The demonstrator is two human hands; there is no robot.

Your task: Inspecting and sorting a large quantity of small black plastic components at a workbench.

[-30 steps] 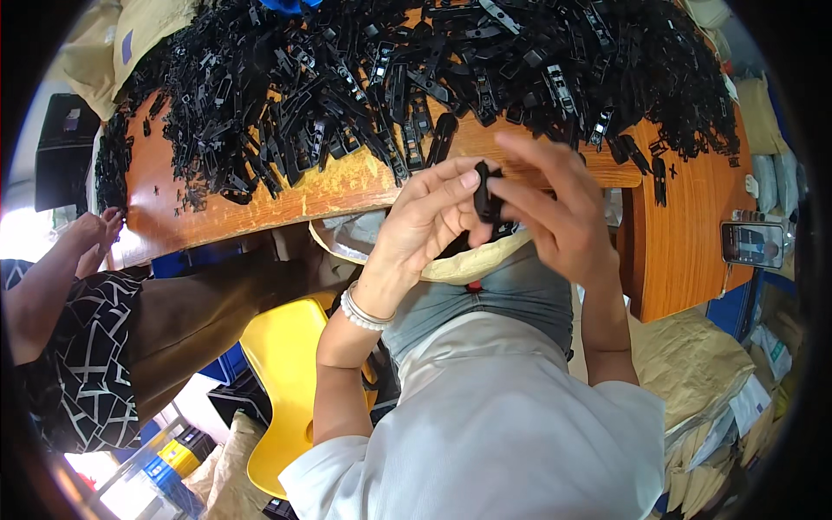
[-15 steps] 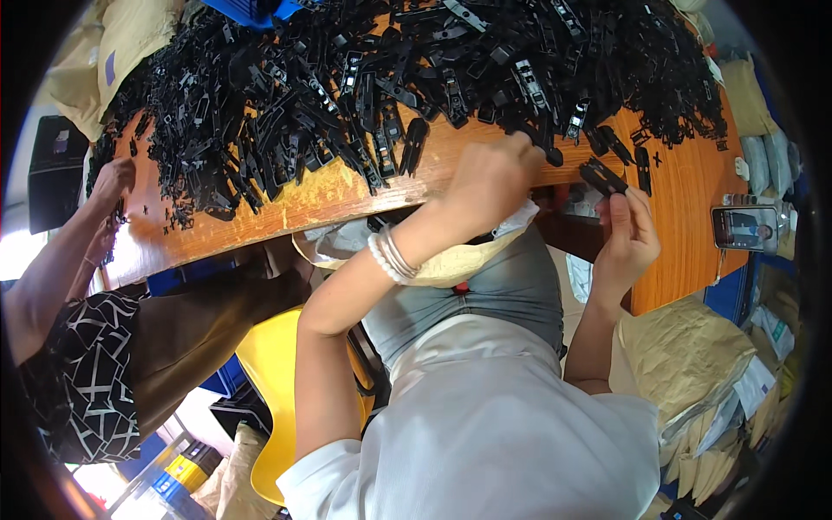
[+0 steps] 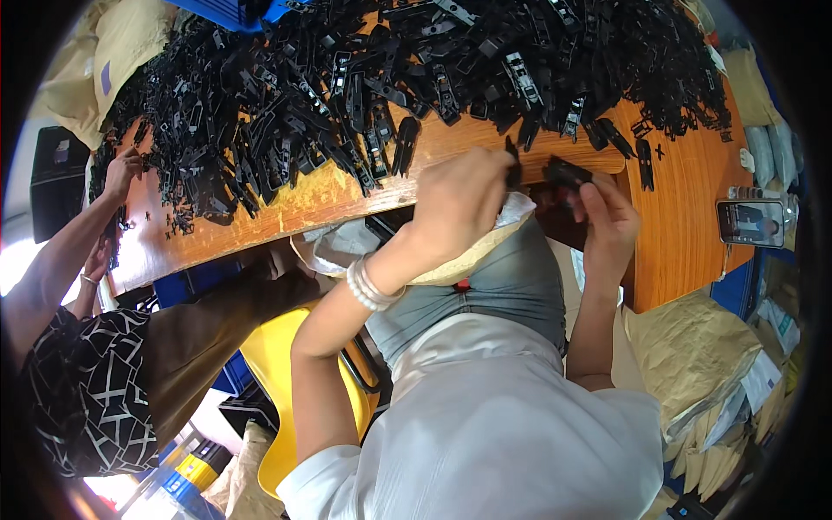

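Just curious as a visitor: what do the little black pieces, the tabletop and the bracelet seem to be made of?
The black pieces look like moulded plastic, matte with slight glints on identical slotted shapes. The tabletop seems to be wood or a wood-look laminate: orange-brown, smooth, faint grain. The bracelet on the left wrist looks like pale beads, perhaps pearl or plastic; too small to tell.

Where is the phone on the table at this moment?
In the head view, the phone lies at the far right edge of the wooden table, to the right of the person's right hand and apart from the heap of black plastic parts.
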